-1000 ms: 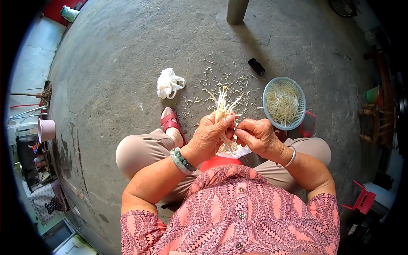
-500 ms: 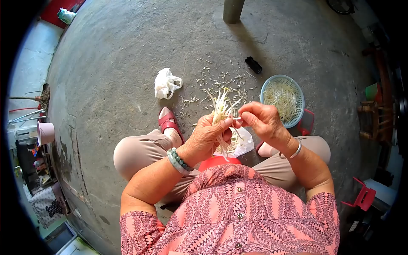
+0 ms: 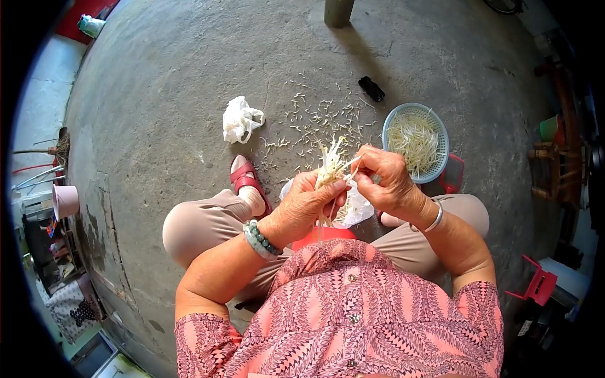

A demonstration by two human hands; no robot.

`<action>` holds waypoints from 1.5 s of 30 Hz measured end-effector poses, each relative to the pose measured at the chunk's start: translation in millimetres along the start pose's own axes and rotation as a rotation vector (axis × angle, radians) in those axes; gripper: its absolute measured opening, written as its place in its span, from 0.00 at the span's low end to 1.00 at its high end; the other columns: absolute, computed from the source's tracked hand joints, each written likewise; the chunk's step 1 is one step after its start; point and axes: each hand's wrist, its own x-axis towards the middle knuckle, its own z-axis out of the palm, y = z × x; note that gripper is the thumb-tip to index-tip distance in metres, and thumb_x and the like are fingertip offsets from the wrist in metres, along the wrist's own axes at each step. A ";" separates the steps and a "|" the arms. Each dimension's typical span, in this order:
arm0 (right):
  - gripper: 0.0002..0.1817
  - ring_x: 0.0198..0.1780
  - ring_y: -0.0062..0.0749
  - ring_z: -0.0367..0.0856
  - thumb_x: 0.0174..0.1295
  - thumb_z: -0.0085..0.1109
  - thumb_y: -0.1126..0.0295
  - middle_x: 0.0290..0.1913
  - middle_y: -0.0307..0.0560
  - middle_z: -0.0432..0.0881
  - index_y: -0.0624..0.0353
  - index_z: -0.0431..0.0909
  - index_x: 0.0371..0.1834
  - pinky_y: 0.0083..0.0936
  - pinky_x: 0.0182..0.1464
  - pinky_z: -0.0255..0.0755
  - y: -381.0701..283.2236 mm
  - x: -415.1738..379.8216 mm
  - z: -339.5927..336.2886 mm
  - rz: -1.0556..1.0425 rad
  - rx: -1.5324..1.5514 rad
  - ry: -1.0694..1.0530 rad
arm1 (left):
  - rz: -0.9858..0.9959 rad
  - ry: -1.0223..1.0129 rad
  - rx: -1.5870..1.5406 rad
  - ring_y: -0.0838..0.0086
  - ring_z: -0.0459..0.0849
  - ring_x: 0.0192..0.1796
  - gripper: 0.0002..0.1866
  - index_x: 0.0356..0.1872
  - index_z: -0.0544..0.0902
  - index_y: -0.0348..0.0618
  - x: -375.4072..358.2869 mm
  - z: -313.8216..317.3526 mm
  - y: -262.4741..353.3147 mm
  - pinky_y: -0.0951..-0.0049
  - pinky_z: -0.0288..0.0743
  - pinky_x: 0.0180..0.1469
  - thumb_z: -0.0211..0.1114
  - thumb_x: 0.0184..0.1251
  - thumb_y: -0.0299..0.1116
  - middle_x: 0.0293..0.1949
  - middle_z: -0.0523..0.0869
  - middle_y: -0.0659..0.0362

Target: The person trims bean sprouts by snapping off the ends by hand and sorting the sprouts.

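Note:
My left hand (image 3: 304,203) is closed around a bunch of bean sprouts (image 3: 331,167), pale stems sticking up and thin ends hanging below. Close against it, my right hand (image 3: 386,181) pinches a single bean sprout at the bunch's right side with thumb and forefinger. Beneath both hands, a white plastic bag (image 3: 360,209) with more sprouts in it lies over something red (image 3: 322,235) between my knees. To the right, a light blue basket (image 3: 444,138) holds a heap of sprouts (image 3: 413,142).
Small sprout bits (image 3: 321,120) litter the concrete floor ahead. A crumpled white bag (image 3: 238,121) lies left of them, a black object (image 3: 372,89) right. Beside the basket is a red-framed item (image 3: 452,174). A post (image 3: 338,12) stands farther off, a small red stool (image 3: 541,282) at right.
My right hand has drawn slightly closer to the bunch and now pinches a sprout at its upper right. The left hand keeps its hold. The whole view has shifted a little.

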 end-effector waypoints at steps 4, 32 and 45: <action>0.02 0.26 0.13 0.73 0.56 0.55 0.79 0.26 0.39 0.77 0.65 0.77 0.31 0.19 0.26 0.67 -0.6 -1.6 -5.8 0.379 0.332 -0.071 | 0.016 0.005 -0.021 0.85 0.73 0.22 0.08 0.36 0.79 0.43 -0.6 -0.5 2.4 0.83 0.67 0.23 0.61 0.70 0.36 0.25 0.79 0.66; 0.15 0.43 0.27 0.82 0.60 0.54 0.76 0.44 0.49 0.82 0.66 0.78 0.51 0.22 0.46 0.77 15.7 13.2 -8.3 0.345 0.234 -0.035 | 0.125 -0.101 0.230 0.86 0.71 0.24 0.08 0.36 0.77 0.40 -9.6 2.4 7.3 0.84 0.64 0.25 0.60 0.71 0.34 0.24 0.75 0.67; 0.18 0.43 0.21 0.80 0.63 0.57 0.65 0.44 0.43 0.82 0.64 0.78 0.52 0.20 0.44 0.76 4.5 19.7 -20.3 0.474 0.757 -0.401 | 0.097 -0.218 0.293 0.87 0.70 0.25 0.07 0.38 0.78 0.40 -13.7 0.9 5.3 0.84 0.61 0.27 0.60 0.71 0.33 0.25 0.76 0.68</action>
